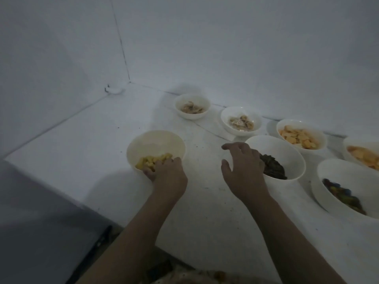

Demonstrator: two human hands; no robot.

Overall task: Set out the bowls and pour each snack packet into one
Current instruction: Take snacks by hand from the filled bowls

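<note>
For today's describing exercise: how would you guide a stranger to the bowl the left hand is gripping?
Start at the corner of the white walls and come forward along the white counter. The round cream bowl stands alone at left, away from the white bowls. It alone holds yellow chunks, with the left hand on its near rim.

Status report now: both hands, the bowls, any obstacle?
Left hand grips yellow-snack bowl. Right hand open beside dark-snack bowl. No packet visible.

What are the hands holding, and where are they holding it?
The left hand grips the near rim of the bowl of yellow snacks. The right hand holds nothing; its fingers are spread beside the bowl of dark snacks.
</note>
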